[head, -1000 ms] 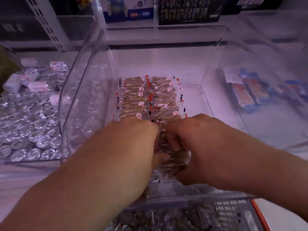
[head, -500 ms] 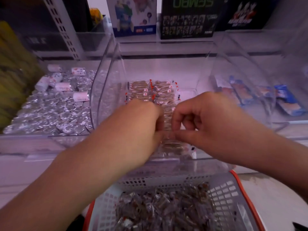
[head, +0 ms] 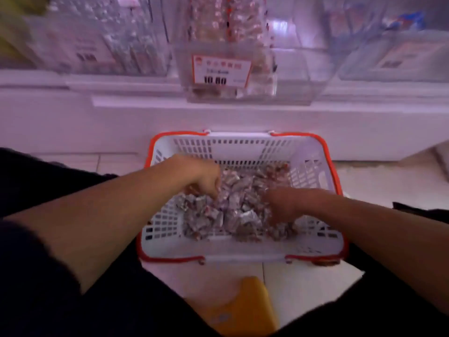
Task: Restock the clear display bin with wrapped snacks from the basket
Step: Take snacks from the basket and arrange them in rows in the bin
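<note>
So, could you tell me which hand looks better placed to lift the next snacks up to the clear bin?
Probably the left hand: its fingers curl into the wrapped snacks at the basket's far side, nearer the clear bin. The right hand digs in nearer the person. It's close.

A single head-worn camera looks steeply down and forward from above the person's lap. The white basket (head: 245, 147) sits close below at centre frame, both forearms reaching into it from the lower corners. The clear display bin (head: 245, 93) lies farther off along the top edge, blurred. No second view overlaps.
</note>
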The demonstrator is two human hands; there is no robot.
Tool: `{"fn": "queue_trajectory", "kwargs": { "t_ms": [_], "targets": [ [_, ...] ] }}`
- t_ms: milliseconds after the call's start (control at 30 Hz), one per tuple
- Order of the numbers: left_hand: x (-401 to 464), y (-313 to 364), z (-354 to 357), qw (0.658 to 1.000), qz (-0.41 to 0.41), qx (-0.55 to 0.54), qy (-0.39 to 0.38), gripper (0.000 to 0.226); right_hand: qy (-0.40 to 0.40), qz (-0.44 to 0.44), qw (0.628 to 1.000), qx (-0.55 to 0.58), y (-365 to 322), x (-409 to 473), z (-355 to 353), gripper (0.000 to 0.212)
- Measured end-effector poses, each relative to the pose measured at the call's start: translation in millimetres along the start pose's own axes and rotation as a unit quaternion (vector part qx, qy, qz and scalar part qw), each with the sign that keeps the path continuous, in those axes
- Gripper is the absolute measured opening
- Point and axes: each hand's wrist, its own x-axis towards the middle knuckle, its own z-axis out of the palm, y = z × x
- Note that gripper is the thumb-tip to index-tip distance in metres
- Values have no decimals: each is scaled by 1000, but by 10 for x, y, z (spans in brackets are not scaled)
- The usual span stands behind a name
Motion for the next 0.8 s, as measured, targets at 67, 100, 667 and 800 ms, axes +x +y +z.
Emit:
{"fn": "queue_trajectory", "kwargs": {
  "t_ms": [67, 100, 667, 800],
  "targets": [
    [241, -144, 463, 998, -43, -36, -26, 38, -14, 32, 998, 48, 27, 212, 453, 55],
    [324, -187, 699, 996, -65, -45, -36, 44, -21, 47, 996, 67, 33, 299, 653, 54],
    [1082, -624, 1834, 884, -223, -410, -21, 84, 180, 257, 825, 470, 342, 1355, 1445, 95],
    [1279, -558, 1943, 875, -208, -437, 15, 70, 202, 220, 820, 489, 291, 1505, 1500, 63]
  ]
}}
